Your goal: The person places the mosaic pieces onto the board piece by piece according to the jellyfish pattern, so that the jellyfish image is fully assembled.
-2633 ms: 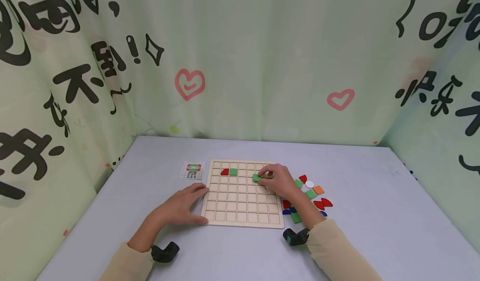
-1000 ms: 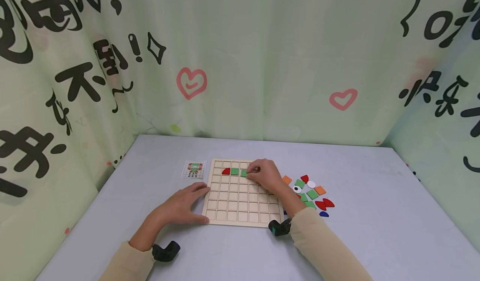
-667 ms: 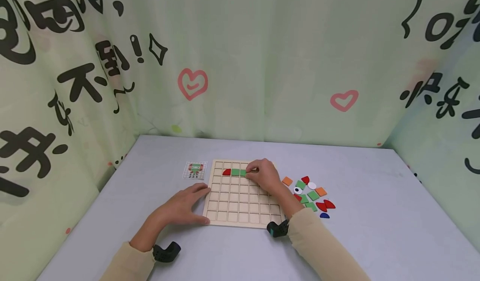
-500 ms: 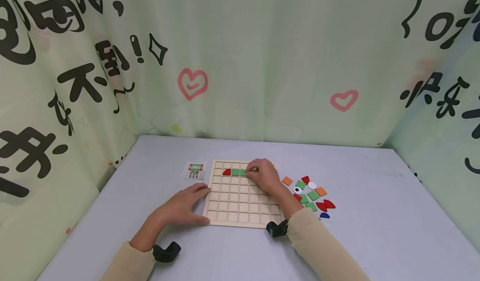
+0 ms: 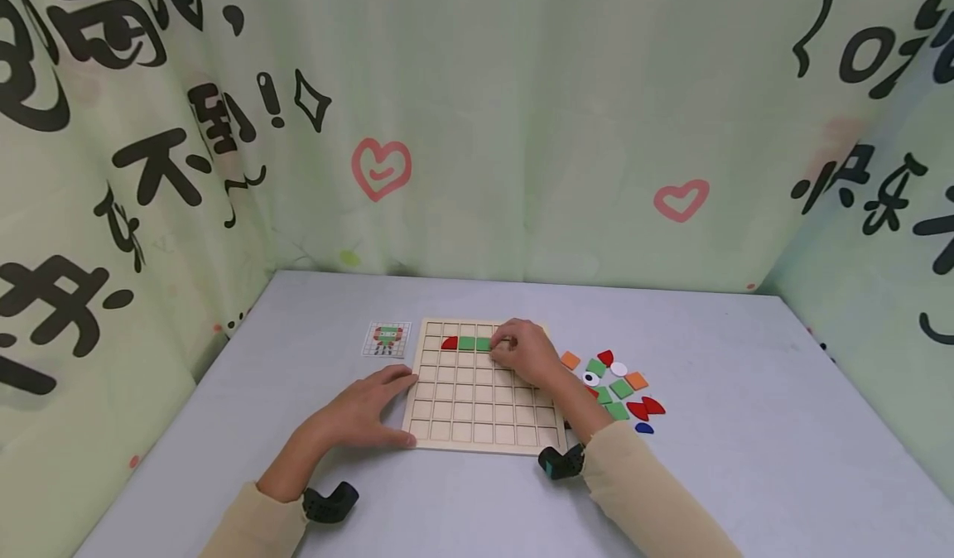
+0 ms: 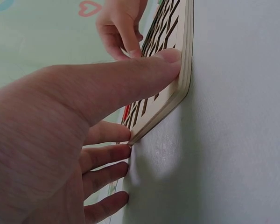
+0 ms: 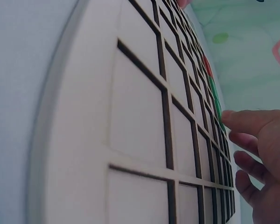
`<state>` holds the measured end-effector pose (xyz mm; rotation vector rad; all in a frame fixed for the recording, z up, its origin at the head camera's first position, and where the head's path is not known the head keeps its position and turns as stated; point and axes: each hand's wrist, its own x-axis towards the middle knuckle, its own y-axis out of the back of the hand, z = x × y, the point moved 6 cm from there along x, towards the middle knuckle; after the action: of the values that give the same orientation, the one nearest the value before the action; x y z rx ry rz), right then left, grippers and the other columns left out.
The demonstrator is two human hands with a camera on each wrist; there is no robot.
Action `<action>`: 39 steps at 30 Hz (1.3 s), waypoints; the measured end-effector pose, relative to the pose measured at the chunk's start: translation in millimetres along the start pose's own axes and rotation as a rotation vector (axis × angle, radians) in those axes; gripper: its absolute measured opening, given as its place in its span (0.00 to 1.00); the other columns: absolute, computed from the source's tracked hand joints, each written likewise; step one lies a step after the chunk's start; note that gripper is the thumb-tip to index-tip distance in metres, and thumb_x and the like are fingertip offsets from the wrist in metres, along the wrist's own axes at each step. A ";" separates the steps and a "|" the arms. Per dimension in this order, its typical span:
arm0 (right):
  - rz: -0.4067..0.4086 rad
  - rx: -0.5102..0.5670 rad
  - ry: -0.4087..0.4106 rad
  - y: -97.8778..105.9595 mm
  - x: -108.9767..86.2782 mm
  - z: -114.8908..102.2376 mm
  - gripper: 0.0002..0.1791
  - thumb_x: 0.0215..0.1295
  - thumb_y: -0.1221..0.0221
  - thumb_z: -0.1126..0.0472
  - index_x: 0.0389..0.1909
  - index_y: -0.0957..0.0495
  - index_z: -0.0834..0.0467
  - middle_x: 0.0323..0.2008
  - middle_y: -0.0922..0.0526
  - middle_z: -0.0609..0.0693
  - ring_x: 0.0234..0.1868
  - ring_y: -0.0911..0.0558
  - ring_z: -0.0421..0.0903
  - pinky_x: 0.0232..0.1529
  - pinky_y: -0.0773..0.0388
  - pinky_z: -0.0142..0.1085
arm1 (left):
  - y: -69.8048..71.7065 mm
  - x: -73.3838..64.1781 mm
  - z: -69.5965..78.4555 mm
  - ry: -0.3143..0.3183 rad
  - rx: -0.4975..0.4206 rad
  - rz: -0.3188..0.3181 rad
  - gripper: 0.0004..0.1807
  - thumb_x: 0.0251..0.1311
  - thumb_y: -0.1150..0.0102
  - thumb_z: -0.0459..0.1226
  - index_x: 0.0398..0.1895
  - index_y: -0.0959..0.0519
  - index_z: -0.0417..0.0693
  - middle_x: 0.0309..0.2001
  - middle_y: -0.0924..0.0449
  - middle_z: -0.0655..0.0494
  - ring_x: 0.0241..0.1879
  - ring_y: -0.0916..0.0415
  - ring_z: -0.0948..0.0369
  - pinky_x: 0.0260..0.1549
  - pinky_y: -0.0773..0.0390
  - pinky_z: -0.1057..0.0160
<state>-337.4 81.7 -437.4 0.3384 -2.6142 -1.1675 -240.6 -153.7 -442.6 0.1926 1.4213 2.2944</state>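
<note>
Two green squares and one red wedge sit side by side in the board's second row from the far edge, near its left end. It lies flat on the pale table. The right hand has bent fingers, its tips at the end green square; I cannot tell if it pinches or just presses. The left hand is spread wide, thumb on the near left corner, fingers by the left edge. They are well apart. The right hand gets in the way, hiding some of the board's far right side. By that arm lie loose bits: more green, orange squares, red fans, a white disc, an eye disc and a blue half-round. A card with a little green and red figure lies just left of the board. Behind hangs a soft, folded curtain with pink hearts and big black writing; I can read "不" and "!". The board is thin wood, in layers at the edge, with dark grooves round its squares.
</note>
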 end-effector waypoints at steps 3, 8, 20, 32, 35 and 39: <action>0.004 0.009 -0.009 4.0 -4.6 1.0 0.02 0.60 0.35 0.60 0.32 0.16 0.54 0.46 0.18 0.49 0.38 0.28 0.46 0.36 0.29 0.37 | 0.0 -0.1 1.0 0.003 -0.005 -0.003 0.49 0.46 0.28 0.55 0.70 0.36 0.47 0.72 0.40 0.49 0.70 0.41 0.46 0.66 0.38 0.41; 0.000 0.004 -0.038 9.2 -11.4 4.7 0.03 0.59 0.34 0.59 0.34 0.16 0.52 0.45 0.17 0.49 0.38 0.27 0.46 0.35 0.29 0.35 | 0.0 -0.9 1.3 0.016 -0.002 -0.001 0.49 0.45 0.28 0.55 0.70 0.35 0.48 0.72 0.40 0.50 0.70 0.41 0.47 0.66 0.37 0.42; 0.004 0.025 -0.128 24.0 -29.3 24.0 0.07 0.59 0.34 0.58 0.39 0.15 0.52 0.36 0.19 0.49 0.34 0.29 0.45 0.28 0.31 0.32 | -0.1 -1.2 -1.1 0.012 -0.001 -0.005 0.49 0.45 0.28 0.56 0.70 0.35 0.48 0.72 0.40 0.49 0.70 0.40 0.47 0.65 0.36 0.41; 0.047 -0.001 -0.158 51.7 -49.6 53.3 0.10 0.60 0.34 0.58 0.42 0.15 0.51 0.38 0.19 0.50 0.38 0.27 0.47 0.33 0.28 0.33 | 2.0 1.7 2.7 -0.002 -0.001 0.012 0.48 0.45 0.28 0.55 0.70 0.34 0.47 0.71 0.39 0.49 0.69 0.39 0.47 0.65 0.36 0.41; 0.050 -0.004 -0.175 55.5 -54.6 59.7 0.11 0.60 0.34 0.57 0.43 0.16 0.52 0.39 0.18 0.50 0.39 0.27 0.47 0.34 0.26 0.32 | 0.5 1.1 1.9 -0.001 0.005 0.011 0.48 0.45 0.28 0.55 0.70 0.34 0.47 0.71 0.39 0.49 0.69 0.39 0.47 0.65 0.36 0.42; 0.067 -0.021 -0.172 59.8 -60.5 66.9 0.10 0.60 0.34 0.57 0.42 0.16 0.52 0.40 0.17 0.51 0.38 0.26 0.46 0.30 0.27 0.30 | -1.9 1.2 0.5 -0.002 0.009 0.003 0.48 0.46 0.28 0.55 0.70 0.34 0.47 0.71 0.39 0.49 0.70 0.40 0.48 0.65 0.37 0.41</action>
<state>-308.6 185.8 -443.9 0.1499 -2.7328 -1.2522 -241.0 -152.0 -444.2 0.2002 1.4313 2.2905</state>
